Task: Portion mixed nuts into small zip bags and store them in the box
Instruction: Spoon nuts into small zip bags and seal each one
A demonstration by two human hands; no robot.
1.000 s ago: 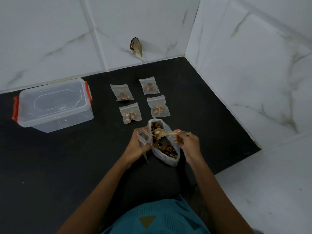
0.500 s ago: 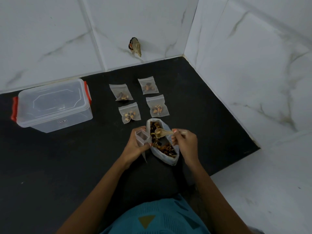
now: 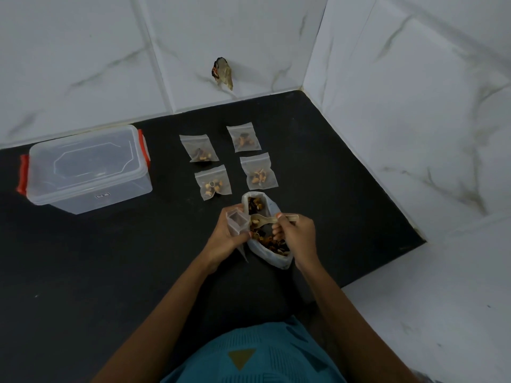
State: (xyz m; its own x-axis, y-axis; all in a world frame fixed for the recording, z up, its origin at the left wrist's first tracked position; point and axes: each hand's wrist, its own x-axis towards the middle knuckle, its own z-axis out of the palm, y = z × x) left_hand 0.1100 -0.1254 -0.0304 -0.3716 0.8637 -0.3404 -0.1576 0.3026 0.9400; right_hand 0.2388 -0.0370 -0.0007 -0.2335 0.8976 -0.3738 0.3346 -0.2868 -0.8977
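L hand (image 3: 225, 240) is curled round a small empty zip bag (image 3: 237, 221). Thumb & fingers pinch it below the mouth so the top gapes square and faces up, ready for a load w/o extra help. R hand (image 3: 298, 235) pinches the handle of a pale spoon (image 3: 264, 218), other fingers tucked loosely under. The spoon bowl looks to carry a few nuts and sits just beside the bag's mouth, over the big nut bag (image 3: 278, 259), so spills prob. drop back in. That bag lies open on the black table (image 3: 110, 258), btwn both hands. Four filled bags (image 3: 213, 183) lie flat just beyond in two pairs, not touching; looks like staging. The box (image 3: 85, 168) sits well to the left, lid on, red clips, no bags visible through it.
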